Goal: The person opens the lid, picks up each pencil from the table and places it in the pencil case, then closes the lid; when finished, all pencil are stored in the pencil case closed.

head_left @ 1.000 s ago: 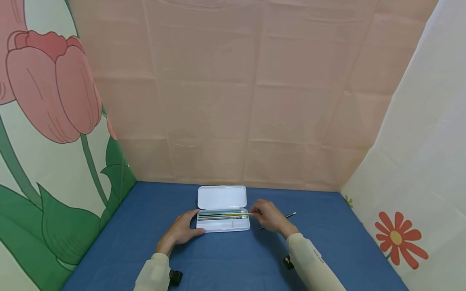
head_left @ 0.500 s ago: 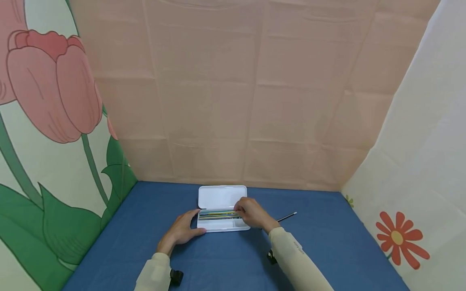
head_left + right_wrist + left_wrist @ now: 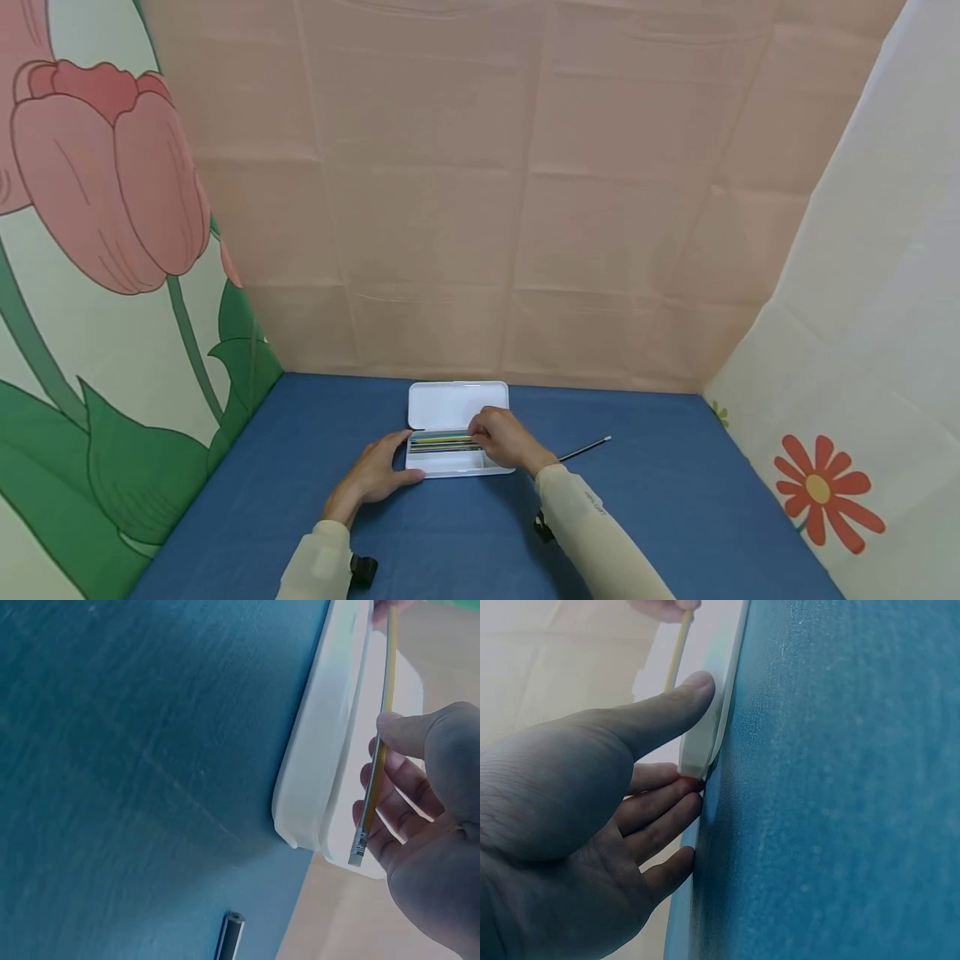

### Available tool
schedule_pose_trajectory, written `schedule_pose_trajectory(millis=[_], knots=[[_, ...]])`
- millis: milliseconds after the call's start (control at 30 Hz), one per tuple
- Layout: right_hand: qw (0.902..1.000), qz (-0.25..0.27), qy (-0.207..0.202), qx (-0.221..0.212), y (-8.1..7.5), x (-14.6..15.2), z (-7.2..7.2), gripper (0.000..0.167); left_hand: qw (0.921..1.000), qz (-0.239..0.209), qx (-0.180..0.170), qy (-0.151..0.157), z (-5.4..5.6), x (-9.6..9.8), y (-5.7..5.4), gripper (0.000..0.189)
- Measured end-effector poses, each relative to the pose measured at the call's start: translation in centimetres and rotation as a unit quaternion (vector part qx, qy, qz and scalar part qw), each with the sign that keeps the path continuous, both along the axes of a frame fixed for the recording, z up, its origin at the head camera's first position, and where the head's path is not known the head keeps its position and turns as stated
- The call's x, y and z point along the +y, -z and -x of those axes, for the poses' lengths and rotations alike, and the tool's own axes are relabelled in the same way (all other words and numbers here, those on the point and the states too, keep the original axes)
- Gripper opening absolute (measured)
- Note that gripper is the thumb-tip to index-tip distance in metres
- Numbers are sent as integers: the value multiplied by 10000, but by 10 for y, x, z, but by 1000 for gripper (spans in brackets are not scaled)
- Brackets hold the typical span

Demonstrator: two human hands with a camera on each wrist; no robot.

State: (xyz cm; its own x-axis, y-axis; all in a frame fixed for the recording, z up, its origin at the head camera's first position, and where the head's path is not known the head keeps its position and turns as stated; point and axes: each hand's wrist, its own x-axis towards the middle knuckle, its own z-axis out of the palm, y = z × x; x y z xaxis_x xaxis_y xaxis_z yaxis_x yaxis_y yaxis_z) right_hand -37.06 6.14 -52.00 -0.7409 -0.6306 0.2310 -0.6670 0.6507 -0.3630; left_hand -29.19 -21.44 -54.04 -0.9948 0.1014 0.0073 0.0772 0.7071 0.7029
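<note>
A white pencil case (image 3: 457,469) lies with its lid (image 3: 448,404) raised. Several pencils (image 3: 438,444) lie side by side in its rear compartment. My left hand (image 3: 373,472) holds the case's left end, thumb at the near corner and fingers at the far one. Over the case's right half, my right hand (image 3: 504,437) pinches a yellow pencil with a dark stripe (image 3: 391,666) between thumb and fingers. In the right wrist view its ferrule end sticks out past the fingers, and its length runs leftward above the case. The right hand hides part of the compartment in the head view.
A dark pencil (image 3: 590,447) lies on the blue tabletop (image 3: 450,542) right of the case, partly covered by the right wrist. A beige cloth wall (image 3: 420,208) stands behind. Printed panels flank the table, tulips (image 3: 112,183) left and a red flower (image 3: 825,492) right.
My right hand has moved left from beyond the case's right end to over its right half, carrying the yellow pencil. The left hand has stayed at the case's left end.
</note>
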Motion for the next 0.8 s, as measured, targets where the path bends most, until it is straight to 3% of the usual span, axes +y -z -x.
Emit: schedule_pose_trajectory(millis=[333,800], knots=[[9995,5,192,-263,7,-6,5,14,10000,0,-3,12,0,0,0,86],[9991,27,116,-396,7,-9,6,13,9999,35,-114,-25,-1,1,-2,87]])
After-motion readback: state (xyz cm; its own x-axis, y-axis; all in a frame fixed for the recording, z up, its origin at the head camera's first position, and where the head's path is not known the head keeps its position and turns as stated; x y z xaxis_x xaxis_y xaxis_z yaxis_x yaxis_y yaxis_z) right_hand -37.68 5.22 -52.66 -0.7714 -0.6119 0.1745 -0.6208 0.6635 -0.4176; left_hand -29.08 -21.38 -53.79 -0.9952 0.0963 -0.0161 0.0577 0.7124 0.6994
